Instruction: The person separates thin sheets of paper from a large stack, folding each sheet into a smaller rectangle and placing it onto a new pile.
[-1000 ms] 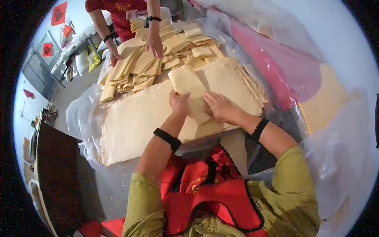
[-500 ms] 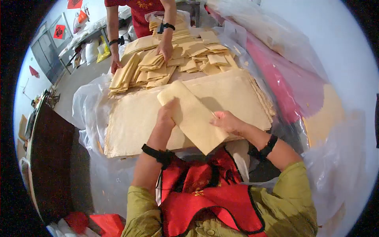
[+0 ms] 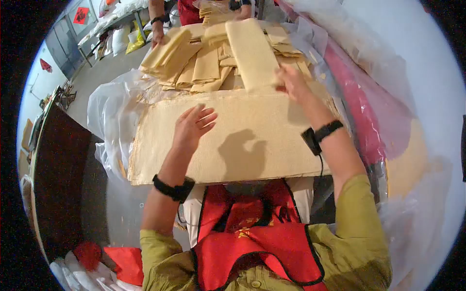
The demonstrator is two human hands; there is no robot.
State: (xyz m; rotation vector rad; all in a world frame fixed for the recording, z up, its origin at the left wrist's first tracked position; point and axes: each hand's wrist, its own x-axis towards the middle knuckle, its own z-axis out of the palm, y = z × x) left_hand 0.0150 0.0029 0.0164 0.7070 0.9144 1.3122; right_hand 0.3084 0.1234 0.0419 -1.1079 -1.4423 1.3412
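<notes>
My right hand (image 3: 294, 86) grips the lower right edge of a folded pale-yellow sheet (image 3: 252, 56), raised over the far side of the table. My left hand (image 3: 192, 128) is open with fingers apart and holds nothing. It hovers above a wide stack of flat, finely textured pale-yellow sheets (image 3: 194, 162), and a hand-shaped shadow falls on the stack. Beyond the stack lies a heap of folded sheets (image 3: 206, 65), partly hidden behind the raised one.
Across the table a person's hand (image 3: 158, 38) touches folded sheets at the heap's left. Clear plastic (image 3: 114, 116) drapes over the left edge. Pink material under plastic (image 3: 359, 116) runs along the right. A dark brown board (image 3: 60, 174) stands at the left.
My right hand has carried the folded sheet forward, away from me. My left hand has let go of it and opened. The other person's hands have moved farther back.
</notes>
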